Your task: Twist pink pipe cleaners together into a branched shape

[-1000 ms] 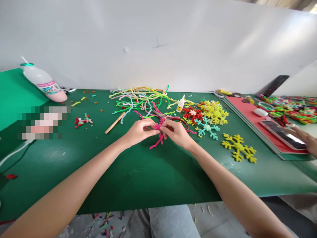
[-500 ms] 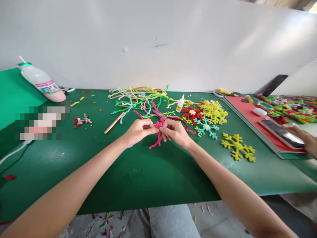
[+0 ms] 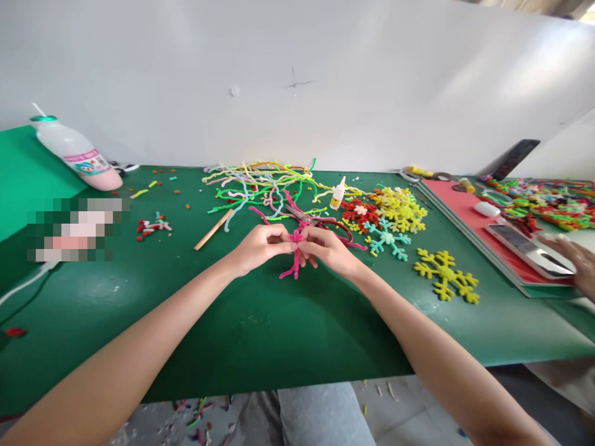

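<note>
Between my two hands is a bent pink pipe cleaner (image 3: 296, 265), its tails hanging below my fingers. My left hand (image 3: 263, 249) pinches it from the left side with thumb and forefinger. From the right, my right hand (image 3: 329, 249) also has thumb and forefinger closed on it, the other fingers curled beneath. Just behind my fingers lie dark-handled scissors (image 3: 320, 219) among more pink pipe cleaners. A heap of loose coloured pipe cleaners (image 3: 255, 179) lies beyond them. The exact twist of the pink piece is partly hidden by my fingertips.
Finished pipe-cleaner snowflakes in yellow (image 3: 446, 275), turquoise (image 3: 389, 240) and red (image 3: 360, 212) lie to the right. A glue bottle (image 3: 338, 193) stands behind. Left are a wooden stick (image 3: 214, 230) and a drink bottle (image 3: 79, 155). Another person's hand (image 3: 569, 257) is by a phone (image 3: 530, 251).
The pink pipe cleaner has turned slightly between my fingertips, and my hands stay nearly in place. The other person's hand at the right has shifted off the phone a little.
</note>
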### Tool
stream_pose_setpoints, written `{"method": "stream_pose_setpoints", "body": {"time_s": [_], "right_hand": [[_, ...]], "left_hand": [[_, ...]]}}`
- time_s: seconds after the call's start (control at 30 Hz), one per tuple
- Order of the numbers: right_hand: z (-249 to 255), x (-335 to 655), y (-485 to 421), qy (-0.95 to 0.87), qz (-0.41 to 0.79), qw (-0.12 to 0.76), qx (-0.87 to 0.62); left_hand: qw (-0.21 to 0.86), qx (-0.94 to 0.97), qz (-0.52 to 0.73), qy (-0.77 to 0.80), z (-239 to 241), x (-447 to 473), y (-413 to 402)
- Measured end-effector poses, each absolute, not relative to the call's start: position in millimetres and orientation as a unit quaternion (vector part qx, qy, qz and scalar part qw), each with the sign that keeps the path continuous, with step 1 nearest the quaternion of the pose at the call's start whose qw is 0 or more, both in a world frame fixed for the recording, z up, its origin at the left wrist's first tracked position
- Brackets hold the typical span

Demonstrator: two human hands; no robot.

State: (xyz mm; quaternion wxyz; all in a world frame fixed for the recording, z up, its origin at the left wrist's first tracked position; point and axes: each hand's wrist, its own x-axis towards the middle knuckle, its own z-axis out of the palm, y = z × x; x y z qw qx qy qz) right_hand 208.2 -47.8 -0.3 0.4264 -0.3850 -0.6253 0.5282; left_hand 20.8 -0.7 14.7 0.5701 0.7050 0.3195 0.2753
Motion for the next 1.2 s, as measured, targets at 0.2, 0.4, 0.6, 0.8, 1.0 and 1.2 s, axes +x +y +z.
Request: {"method": "stream_pose_setpoints", "body": {"time_s": [0.2, 0.4, 0.6, 0.8, 1.0, 1.2], "right_hand": [[-3.7, 209.3, -46.1, -0.627, 0.51, 0.435, -0.398], [-5.1, 209.3, -47.6, -0.67, 0.442, 0.393, -0.448], [-2.8, 209.5, -48.0, -0.665, 0.472, 0.387, -0.429], [-5.1, 211.3, -45.6, -0.654, 0.516, 0.411, -0.371], [-1.2, 212.3, -47.4, -0.649, 0.544, 0.407, -0.342], [-3.7, 209.7, -46.9, -0.657, 0.497, 0.413, -0.389]], "left_hand": [[0.51, 0.746, 0.286, 0.319, 14.8, 21.1, 1.5], [0.455, 0.785, 0.271, 0.321, 12.7, 21.9, 1.0], [0.439, 0.791, 0.266, 0.331, 13.0, 21.9, 2.5], [0.528, 0.754, 0.266, 0.287, 15.3, 22.0, -0.1], [0.567, 0.734, 0.272, 0.256, 17.5, 21.2, -2.0], [0.423, 0.811, 0.301, 0.269, 19.6, 20.9, -2.8]]}}
